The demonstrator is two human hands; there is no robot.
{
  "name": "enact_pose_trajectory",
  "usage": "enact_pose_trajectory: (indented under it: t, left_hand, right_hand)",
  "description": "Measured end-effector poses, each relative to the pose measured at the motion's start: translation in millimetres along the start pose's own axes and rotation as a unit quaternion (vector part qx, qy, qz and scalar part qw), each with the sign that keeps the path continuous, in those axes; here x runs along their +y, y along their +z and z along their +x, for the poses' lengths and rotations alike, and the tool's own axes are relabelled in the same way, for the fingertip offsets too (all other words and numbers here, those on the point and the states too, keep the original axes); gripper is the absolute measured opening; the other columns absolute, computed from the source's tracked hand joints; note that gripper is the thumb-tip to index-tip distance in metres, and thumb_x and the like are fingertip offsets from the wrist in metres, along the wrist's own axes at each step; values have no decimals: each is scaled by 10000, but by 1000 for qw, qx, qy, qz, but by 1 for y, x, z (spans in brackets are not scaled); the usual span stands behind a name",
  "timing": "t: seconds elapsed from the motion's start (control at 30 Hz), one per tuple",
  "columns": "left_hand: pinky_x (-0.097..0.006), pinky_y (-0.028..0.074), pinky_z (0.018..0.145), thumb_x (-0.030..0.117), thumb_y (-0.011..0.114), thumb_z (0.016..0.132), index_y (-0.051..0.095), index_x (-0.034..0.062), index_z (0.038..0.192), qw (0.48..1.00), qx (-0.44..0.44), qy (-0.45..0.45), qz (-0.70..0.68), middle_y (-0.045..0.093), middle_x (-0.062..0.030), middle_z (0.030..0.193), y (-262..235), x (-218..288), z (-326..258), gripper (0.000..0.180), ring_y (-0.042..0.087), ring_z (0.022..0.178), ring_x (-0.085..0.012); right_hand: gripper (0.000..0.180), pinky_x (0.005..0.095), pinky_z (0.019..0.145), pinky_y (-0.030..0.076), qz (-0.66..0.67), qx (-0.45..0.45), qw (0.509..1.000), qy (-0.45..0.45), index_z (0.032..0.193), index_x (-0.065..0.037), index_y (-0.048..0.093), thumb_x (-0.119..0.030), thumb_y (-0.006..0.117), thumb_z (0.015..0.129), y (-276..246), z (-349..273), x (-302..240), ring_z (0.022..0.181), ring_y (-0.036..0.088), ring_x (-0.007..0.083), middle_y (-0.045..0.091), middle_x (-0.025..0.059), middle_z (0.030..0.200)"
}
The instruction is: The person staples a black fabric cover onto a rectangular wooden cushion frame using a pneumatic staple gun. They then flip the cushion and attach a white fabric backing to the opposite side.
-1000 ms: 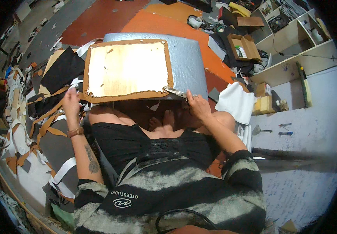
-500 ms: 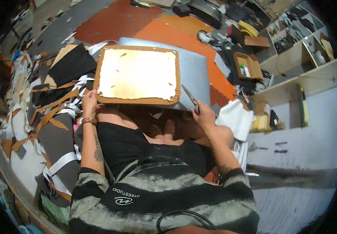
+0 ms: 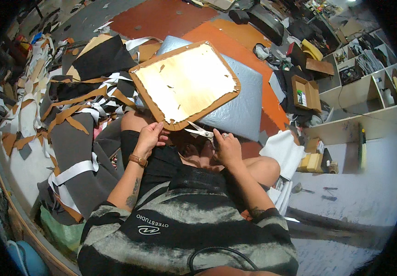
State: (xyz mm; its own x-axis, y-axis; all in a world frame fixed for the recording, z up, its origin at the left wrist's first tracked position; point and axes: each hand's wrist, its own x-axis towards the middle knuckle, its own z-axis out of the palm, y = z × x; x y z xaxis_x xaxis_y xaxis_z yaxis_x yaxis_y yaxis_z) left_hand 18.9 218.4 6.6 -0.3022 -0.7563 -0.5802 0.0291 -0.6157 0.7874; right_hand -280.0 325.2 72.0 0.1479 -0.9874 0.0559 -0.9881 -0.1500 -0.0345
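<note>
A rounded rectangular panel (image 3: 194, 85) with a pale, brightly lit middle and brown covering folded round its rim lies tilted on a silvery-blue wrapped block (image 3: 242, 108) in front of my knees. My left hand (image 3: 151, 139) pinches the brown edge at the panel's nearest corner between thumb and fingers. A pair of scissors (image 3: 204, 133) is in my right hand (image 3: 228, 149), its blades spread and pointing left toward that same edge, just right of my left hand. Whether the blades touch the brown covering I cannot tell. Small brown scraps lie on the pale surface.
To the left is a heap of brown and white strips (image 3: 69, 115) with dark grey pieces. A black piece (image 3: 104, 57) lies beyond it. White folded cloth (image 3: 282, 154) is by my right knee. Farther right are an open cardboard box (image 3: 306, 94) and pale shelves (image 3: 359, 103).
The panel has turned, its near-left corner swinging toward me. My left hand has shifted right along with that corner. My right hand has brought the scissors left to the edge, blades now spread.
</note>
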Motion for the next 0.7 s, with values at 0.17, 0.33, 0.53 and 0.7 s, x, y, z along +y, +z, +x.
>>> enact_pose_trajectory:
  t: [0.17,0.33,0.53,0.7]
  left_hand:
    - [-299,618,659,364,567,1093,643,67,1173,998,-53,3,-38,718,-42,1020,-10,-5,3,316,706,830,-135]
    - [-286,620,647,298,609,1076,653,59,1168,992,-20,43,-116,688,-33,988,-5,-9,1,261,718,797,-140]
    - [-308,618,670,312,585,1085,627,19,1191,990,-134,-8,-48,692,-78,1100,60,-25,2,315,720,837,-173]
    - [-310,617,667,334,538,1108,594,4,1269,983,-154,-11,-94,684,-101,1148,81,-45,10,371,728,842,-201]
  right_hand:
    - [681,393,737,504,-58,30,997,-48,1417,-68,585,-237,780,787,24,12,-4,893,647,276,677,96,935]
    - [644,428,673,524,30,26,999,-31,1451,-195,585,-247,755,832,-1,16,-33,823,661,292,664,108,889]
    - [690,443,669,534,13,-11,999,47,1480,-224,579,-278,807,831,1,-26,-23,804,648,311,654,118,891]
    - [741,439,664,534,2,19,997,73,1506,-233,564,-261,819,811,7,-51,-10,779,637,313,645,123,868]
